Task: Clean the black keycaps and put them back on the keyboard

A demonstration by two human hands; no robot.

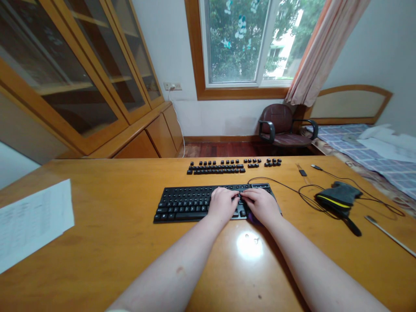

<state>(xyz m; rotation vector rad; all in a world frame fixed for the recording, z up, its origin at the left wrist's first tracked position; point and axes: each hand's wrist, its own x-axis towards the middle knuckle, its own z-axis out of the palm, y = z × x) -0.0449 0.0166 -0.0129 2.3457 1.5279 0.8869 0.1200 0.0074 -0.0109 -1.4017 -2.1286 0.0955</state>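
A black keyboard (pixel 185 203) lies on the wooden desk (pixel 130 251) in front of me. Both hands rest on its right part. My left hand (pixel 222 204) and my right hand (pixel 261 204) have curled fingers whose tips meet in a pinch over one spot among the keys; what they grip is hidden. A small purple thing (pixel 252 218) peeks out under my right hand at the keyboard's front edge. Rows of loose black keycaps (pixel 216 167) are laid out on the desk beyond the keyboard.
A printed sheet (pixel 32 221) lies at the desk's left edge. Right of the keyboard are a looped black cable (pixel 292 187), a black-and-yellow object (pixel 339 197) and a thin rod (pixel 388 234). Behind the desk stand a chair (pixel 282 128), a bed (pixel 373 151) and a glass-fronted cabinet (pixel 81 86).
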